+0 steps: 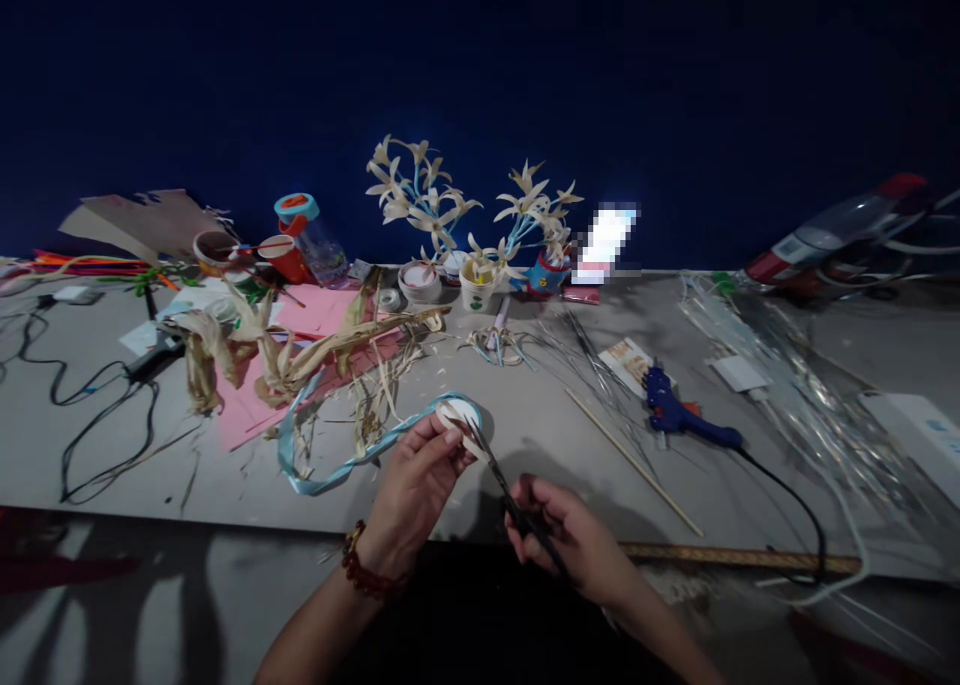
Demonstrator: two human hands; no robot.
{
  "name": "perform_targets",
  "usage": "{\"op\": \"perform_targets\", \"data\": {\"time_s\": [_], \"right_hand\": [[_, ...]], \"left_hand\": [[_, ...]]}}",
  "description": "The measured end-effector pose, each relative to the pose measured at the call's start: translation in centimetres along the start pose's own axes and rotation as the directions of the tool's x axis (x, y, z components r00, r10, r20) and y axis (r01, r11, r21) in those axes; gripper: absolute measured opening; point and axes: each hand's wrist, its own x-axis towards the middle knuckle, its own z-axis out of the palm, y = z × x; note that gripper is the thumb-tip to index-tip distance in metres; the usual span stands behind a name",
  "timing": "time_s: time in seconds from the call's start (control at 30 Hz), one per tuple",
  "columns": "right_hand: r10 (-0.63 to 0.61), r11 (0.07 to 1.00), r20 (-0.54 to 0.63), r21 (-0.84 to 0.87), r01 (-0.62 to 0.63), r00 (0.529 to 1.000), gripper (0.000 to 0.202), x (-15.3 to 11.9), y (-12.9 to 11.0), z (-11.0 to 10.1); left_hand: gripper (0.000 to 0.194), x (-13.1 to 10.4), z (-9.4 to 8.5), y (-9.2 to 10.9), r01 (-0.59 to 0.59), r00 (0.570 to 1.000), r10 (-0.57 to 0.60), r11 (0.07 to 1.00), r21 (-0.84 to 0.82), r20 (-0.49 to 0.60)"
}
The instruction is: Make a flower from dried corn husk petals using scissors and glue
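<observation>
My left hand (431, 460), with a beaded bracelet at the wrist, pinches a small pale piece of husk (472, 445) near the table's front edge. Black scissors (499, 477) are in my right hand (551, 530), their blades pointing up and left at the pale piece. Just behind my left fingertips lies a white roll (459, 412) with light blue ribbon (319, 483) around it; the ribbon loops out to the left on the table. Whether the blades touch the pale piece cannot be made out.
Dried husks (281, 365) lie on pink paper (244, 405) at the left. Husk flowers (427, 190) stand in cups at the back. A blue glue gun (686, 415), a thin stick (634, 460), wires and clear plastic strips (795, 375) are at the right.
</observation>
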Motion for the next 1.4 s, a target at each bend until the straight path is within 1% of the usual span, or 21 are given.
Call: {"op": "perform_targets", "data": {"time_s": [0.23,0.4,0.57,0.8,0.9,1.0,1.07,1.13,1.23,1.3,1.4], "right_hand": [[0.005,1.0,0.015,-0.025,-0.005,1.0,0.061,0.0,0.2,-0.2],[-0.026,0.999,0.014,-0.045,0.027,1.0,0.059,0.1,0.8,-0.4],[-0.02,0.997,0.02,-0.069,0.021,1.0,0.053,0.2,0.9,-0.6],[-0.01,0.99,-0.01,-0.14,0.008,1.0,0.045,0.3,0.6,-0.7],[-0.031,0.985,-0.016,-0.169,0.027,0.999,0.044,0.5,0.5,-0.8],[-0.035,0.985,-0.018,-0.17,0.031,0.999,0.044,0.6,0.8,-0.9],[-0.046,0.985,-0.048,-0.168,0.037,0.998,0.045,0.7,1.0,-0.9],[-0.087,0.988,-0.11,-0.136,0.072,0.99,0.045,0.9,1.0,-0.8],[-0.193,0.981,-0.181,-0.034,0.19,0.964,0.047,1.5,0.7,-0.2],[-0.283,0.958,-0.21,-0.005,0.288,0.936,0.048,2.2,0.3,0.6],[-0.386,0.921,-0.263,-0.046,0.388,0.885,0.041,3.4,-0.5,1.8]], "left_hand": [[0.014,-0.1,-0.2,-0.2,-0.015,1.0,0.014,1.0,0.014,0.018],[0.014,-0.1,-0.1,-0.1,-0.014,1.0,0.014,1.0,0.012,0.009],[0.016,-0.1,-0.2,-0.1,-0.014,1.0,0.014,1.0,0.012,0.01],[0.018,-0.2,-0.4,-0.1,-0.041,0.999,0.042,0.998,0.055,-0.02],[0.018,-0.3,-0.4,0.0,-0.043,0.999,0.045,0.997,0.065,-0.028],[0.018,-0.4,-0.5,0.1,-0.058,0.998,0.06,0.997,0.06,-0.033],[0.018,-0.4,-0.5,0.2,-0.065,0.997,0.067,0.996,0.056,-0.029],[0.018,-0.5,-0.6,0.3,-0.072,0.997,0.074,0.996,0.054,-0.025],[0.019,-0.6,-0.6,0.3,-0.084,0.996,0.086,0.995,0.049,-0.03],[0.02,-0.7,-0.5,0.2,-0.095,0.995,0.096,0.995,0.042,-0.022],[0.022,-0.9,-0.4,0.0,-0.099,0.995,0.099,0.995,0.033,-0.001]]}}
